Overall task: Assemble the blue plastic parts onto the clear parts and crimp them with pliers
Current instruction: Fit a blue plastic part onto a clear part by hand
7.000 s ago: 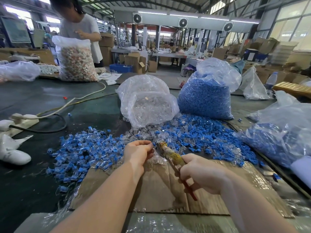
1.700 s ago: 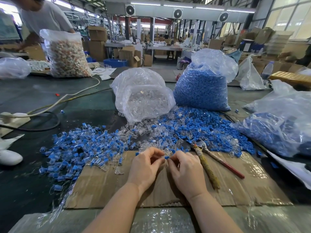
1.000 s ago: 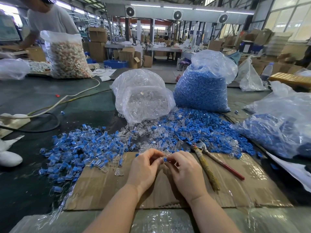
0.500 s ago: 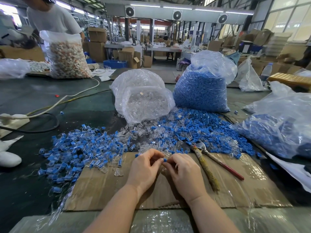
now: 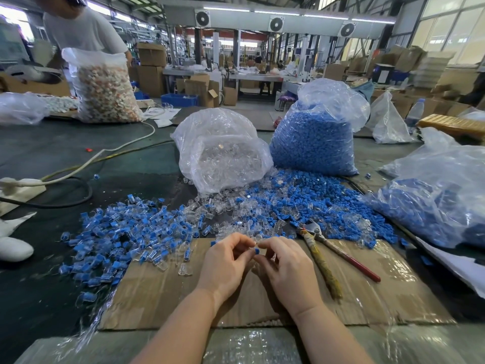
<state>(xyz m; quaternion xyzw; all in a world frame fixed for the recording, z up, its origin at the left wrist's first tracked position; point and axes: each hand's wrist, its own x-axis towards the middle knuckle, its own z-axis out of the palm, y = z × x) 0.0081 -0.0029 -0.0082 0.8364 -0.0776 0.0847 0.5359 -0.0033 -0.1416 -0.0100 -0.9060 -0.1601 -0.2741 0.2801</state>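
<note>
A worker's left hand (image 5: 225,261) and right hand (image 5: 284,266) meet over a cardboard sheet (image 5: 162,292) on the desk (image 5: 52,290), fingertips pinching a small blue plastic part (image 5: 257,250) between them; a clear part seems to be held against it, though it is too small to be sure. Judging by the grip, the cap should be seated square and pushed fully home before any squeeze, or the crimp may bite crooked. The pliers (image 5: 330,254) lie unheld at 3 o'clock of the hands, just beside them, handles toward the worker. Loose blue and clear pieces (image 5: 301,203) crowd 12 o'clock; a heap of what look like assembled pieces (image 5: 118,235) spreads at 9 o'clock. Bare cardboard toward 6 o'clock offers the open room, short of the desk's near edge.
</note>
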